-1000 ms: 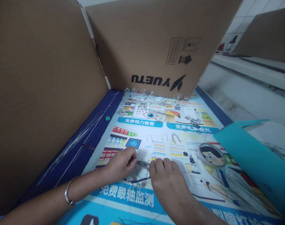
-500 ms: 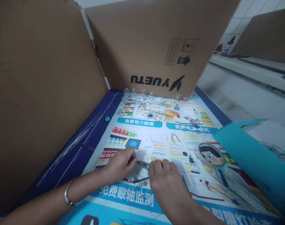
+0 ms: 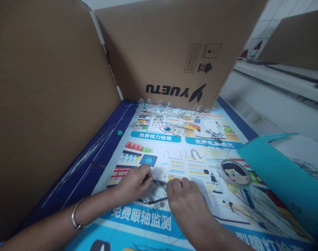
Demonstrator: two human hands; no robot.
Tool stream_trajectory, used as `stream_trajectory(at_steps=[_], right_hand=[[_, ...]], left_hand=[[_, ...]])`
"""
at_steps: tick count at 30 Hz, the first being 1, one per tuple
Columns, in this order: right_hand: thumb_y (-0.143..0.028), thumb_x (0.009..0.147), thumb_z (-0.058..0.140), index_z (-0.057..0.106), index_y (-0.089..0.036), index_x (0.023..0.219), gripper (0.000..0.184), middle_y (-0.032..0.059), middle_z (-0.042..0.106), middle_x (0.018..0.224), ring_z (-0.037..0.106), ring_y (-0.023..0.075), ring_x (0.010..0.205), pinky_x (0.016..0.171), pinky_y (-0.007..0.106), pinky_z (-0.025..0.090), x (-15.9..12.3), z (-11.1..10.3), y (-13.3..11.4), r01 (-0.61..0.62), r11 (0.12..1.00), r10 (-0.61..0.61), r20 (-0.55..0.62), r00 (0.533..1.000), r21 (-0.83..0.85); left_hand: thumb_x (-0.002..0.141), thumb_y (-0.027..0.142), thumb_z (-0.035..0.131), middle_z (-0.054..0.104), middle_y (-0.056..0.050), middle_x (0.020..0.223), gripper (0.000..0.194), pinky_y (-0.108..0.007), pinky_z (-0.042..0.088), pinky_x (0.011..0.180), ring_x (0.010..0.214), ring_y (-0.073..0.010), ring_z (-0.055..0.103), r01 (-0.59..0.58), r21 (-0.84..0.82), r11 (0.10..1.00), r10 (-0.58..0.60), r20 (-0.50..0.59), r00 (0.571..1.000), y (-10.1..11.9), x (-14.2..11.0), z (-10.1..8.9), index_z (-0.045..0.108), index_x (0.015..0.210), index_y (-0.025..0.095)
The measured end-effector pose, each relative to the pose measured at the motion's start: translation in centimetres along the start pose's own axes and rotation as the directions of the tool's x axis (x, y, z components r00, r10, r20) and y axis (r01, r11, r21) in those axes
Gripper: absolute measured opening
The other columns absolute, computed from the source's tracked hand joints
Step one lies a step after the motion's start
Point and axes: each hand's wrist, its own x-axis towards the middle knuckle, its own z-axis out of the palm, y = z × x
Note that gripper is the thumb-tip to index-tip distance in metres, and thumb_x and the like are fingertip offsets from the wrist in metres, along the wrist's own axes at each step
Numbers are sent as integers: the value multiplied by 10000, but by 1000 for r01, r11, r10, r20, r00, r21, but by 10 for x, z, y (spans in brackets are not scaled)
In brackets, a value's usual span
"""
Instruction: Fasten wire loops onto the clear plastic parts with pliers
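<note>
Near edge: we see a few thin wires (image 3: 150, 248) lying on the printed sheet (image 3: 138, 232) that covers our bench.
Left wrist: a silver bangle (image 3: 74, 214) circles it.
Right hand (image 3: 187, 204): our fingers curl closed, gripping one end of the beaded wire (image 3: 160, 184).
Left hand (image 3: 134, 183): our fingers close on its other end; the strands are blurred, so we cannot tell exactly which each hand pinches.
Beaded wire: it spans between our hands, just above the sheet, clear beads beneath.
Right side: long wires (image 3: 271, 212) lie beside an open turquoise box (image 3: 276, 174).
Beyond our hands: bent hooks (image 3: 195, 154), then dark rings (image 3: 215, 136).
Far edge: clear beaded pieces (image 3: 159, 108) line the foot of a cardboard panel (image 3: 171, 45).
</note>
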Motion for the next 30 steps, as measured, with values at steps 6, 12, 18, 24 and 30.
stream_trajectory(at_steps=[6,12,18,24,30], right_hand=[[-33,679,530,537,-132,761,129,79,536,672,486,207,601,522,310,279,-1,2,2,2,999,-2,17,1000,36],[-28,679,529,535,-140,784,154,73,530,693,481,216,611,527,315,272,-2,1,5,2,1000,-3,18,1000,22],[-36,670,547,536,-149,782,160,61,520,694,465,204,617,539,317,267,-4,4,7,-5,1000,5,-16,1000,22],[-47,623,571,557,-158,758,175,54,524,671,458,200,596,525,316,269,-5,6,8,-18,1000,18,-51,999,8],[-59,609,593,570,-159,758,181,56,533,663,467,202,602,521,317,277,-6,5,8,-33,999,34,-74,997,13]], left_hand=[[811,145,408,484,18,657,86,-219,319,547,588,-107,455,-29,-16,999,28,-6,1000,-3,-1,-1,428,733,173],[860,191,388,522,13,711,102,-219,346,592,647,-113,482,-6,-59,998,9,57,998,-4,2,-6,459,787,178],[885,216,361,524,6,733,148,-227,353,611,666,-121,469,4,-75,997,5,119,993,-1,3,-11,467,788,177],[842,150,409,520,2,735,88,-236,348,615,681,-126,456,5,-146,989,9,95,995,-1,6,-13,471,783,171],[810,138,458,513,-1,761,30,-239,361,629,704,-123,469,1,-226,974,16,73,997,-2,7,-17,463,814,167]])
